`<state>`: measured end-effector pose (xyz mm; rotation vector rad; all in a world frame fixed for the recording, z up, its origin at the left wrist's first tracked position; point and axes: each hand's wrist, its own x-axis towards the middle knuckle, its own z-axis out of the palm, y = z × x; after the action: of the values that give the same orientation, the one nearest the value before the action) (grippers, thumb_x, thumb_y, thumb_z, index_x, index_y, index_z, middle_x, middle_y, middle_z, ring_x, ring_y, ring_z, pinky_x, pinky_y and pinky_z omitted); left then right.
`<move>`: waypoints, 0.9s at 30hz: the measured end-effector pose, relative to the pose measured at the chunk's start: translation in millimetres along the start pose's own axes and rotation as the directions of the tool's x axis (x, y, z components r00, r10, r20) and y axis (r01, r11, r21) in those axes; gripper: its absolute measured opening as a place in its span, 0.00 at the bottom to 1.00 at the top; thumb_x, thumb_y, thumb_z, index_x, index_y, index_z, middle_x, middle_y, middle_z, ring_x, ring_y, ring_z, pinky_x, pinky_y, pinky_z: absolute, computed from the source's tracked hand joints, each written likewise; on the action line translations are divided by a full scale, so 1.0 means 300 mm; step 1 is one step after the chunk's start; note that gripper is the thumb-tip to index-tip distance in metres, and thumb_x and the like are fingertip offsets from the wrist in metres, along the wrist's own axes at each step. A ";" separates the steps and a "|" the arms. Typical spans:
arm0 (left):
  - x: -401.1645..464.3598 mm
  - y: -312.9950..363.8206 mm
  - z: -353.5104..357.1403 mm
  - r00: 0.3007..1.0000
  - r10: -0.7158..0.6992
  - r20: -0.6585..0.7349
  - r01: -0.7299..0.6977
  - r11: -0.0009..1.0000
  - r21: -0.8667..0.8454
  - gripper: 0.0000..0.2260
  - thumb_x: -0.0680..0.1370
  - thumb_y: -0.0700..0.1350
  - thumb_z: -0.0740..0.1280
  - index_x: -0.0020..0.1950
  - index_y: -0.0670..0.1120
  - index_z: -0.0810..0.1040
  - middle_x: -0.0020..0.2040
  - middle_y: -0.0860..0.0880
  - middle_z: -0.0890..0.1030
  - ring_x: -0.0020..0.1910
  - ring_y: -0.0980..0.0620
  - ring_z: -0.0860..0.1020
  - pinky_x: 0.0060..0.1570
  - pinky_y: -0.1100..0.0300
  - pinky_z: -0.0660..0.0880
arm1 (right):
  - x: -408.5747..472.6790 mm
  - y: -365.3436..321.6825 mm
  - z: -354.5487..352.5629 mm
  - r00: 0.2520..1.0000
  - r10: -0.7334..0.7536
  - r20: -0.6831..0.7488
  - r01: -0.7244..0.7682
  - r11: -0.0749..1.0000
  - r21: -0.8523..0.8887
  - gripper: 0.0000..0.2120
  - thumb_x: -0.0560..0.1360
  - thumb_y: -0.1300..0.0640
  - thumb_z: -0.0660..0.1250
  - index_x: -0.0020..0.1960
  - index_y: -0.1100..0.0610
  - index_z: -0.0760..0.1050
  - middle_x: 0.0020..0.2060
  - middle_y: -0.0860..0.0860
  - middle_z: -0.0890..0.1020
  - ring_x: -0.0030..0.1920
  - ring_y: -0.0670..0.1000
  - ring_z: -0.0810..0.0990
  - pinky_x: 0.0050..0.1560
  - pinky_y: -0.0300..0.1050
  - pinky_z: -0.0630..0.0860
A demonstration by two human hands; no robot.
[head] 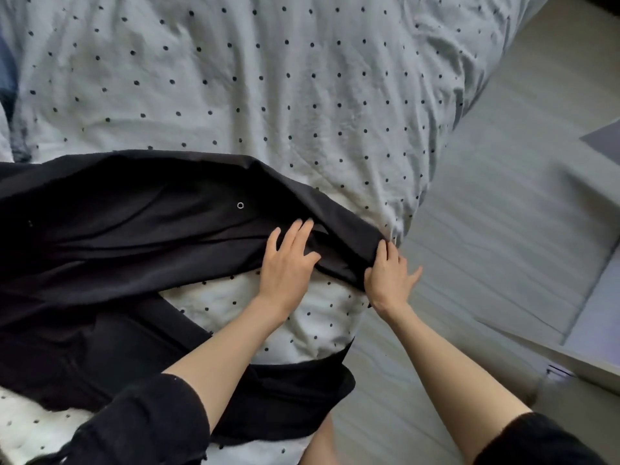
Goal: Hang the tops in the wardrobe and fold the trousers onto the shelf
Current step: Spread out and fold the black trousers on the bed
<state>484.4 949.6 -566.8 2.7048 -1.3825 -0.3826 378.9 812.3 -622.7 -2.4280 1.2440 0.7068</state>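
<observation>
My black sleeves are pushed up at the near edge; beyond them the black trousers sprawl across the dotted white duvet, covering its near left part; my left hand lies flat on the trousers' cloth, fingers straight and spread; my right hand pinches the trousers' edge at the duvet's near right side; grey floor runs right of the duvet.

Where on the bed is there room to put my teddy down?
The dotted duvet beyond the black garment lies bare, the biggest free patch. A smaller bare patch sits between the garment's two legs, beneath the left hand. Crowded: the near left, under the garment, and the bed's corner by the right hand.
</observation>
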 end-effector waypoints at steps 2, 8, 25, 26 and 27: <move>-0.013 0.013 0.006 0.998 0.041 -0.040 -0.043 0.998 -0.038 0.08 0.62 0.31 0.75 0.34 0.42 0.82 0.61 0.37 0.77 0.60 0.39 0.76 0.58 0.42 0.73 | 0.018 0.031 -0.011 0.994 0.072 -0.081 -0.066 0.995 0.076 0.14 0.77 0.61 0.56 0.61 0.59 0.70 0.60 0.57 0.75 0.58 0.59 0.73 0.67 0.61 0.58; -0.123 0.050 0.009 0.995 0.085 0.048 -0.081 0.992 -0.092 0.11 0.59 0.30 0.77 0.35 0.43 0.84 0.63 0.38 0.77 0.61 0.39 0.77 0.55 0.42 0.75 | 0.144 0.173 -0.218 0.989 0.109 0.101 -0.142 0.891 0.432 0.08 0.75 0.56 0.59 0.40 0.57 0.73 0.41 0.59 0.78 0.53 0.63 0.77 0.57 0.55 0.69; -0.257 -0.023 0.093 0.916 -0.085 0.391 0.019 0.985 0.170 0.32 0.80 0.45 0.58 0.76 0.57 0.40 0.77 0.47 0.35 0.75 0.44 0.35 0.67 0.32 0.40 | -0.119 0.072 0.057 0.987 0.036 0.155 -0.102 0.888 0.448 0.24 0.81 0.51 0.56 0.74 0.56 0.58 0.73 0.53 0.62 0.71 0.56 0.64 0.67 0.61 0.63; -0.290 -0.039 0.089 0.913 -0.107 0.393 0.044 0.985 0.166 0.31 0.81 0.46 0.56 0.76 0.57 0.39 0.77 0.47 0.36 0.75 0.45 0.36 0.68 0.32 0.41 | -0.145 0.064 0.087 0.979 0.037 0.198 -0.130 0.869 0.477 0.24 0.81 0.52 0.55 0.75 0.56 0.58 0.73 0.54 0.62 0.71 0.56 0.64 0.67 0.60 0.63; -0.304 -0.045 0.087 0.914 -0.120 0.387 0.063 0.986 0.155 0.30 0.81 0.47 0.55 0.76 0.57 0.39 0.77 0.47 0.36 0.76 0.45 0.36 0.68 0.33 0.41 | -0.162 0.063 0.103 0.976 0.038 0.215 -0.141 0.860 0.491 0.24 0.81 0.52 0.55 0.75 0.57 0.58 0.73 0.54 0.62 0.70 0.56 0.65 0.68 0.59 0.63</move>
<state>437.0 1032.2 -577.7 2.9294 -1.4158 -0.9194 330.4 848.7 -622.1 -1.8368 1.2758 0.5434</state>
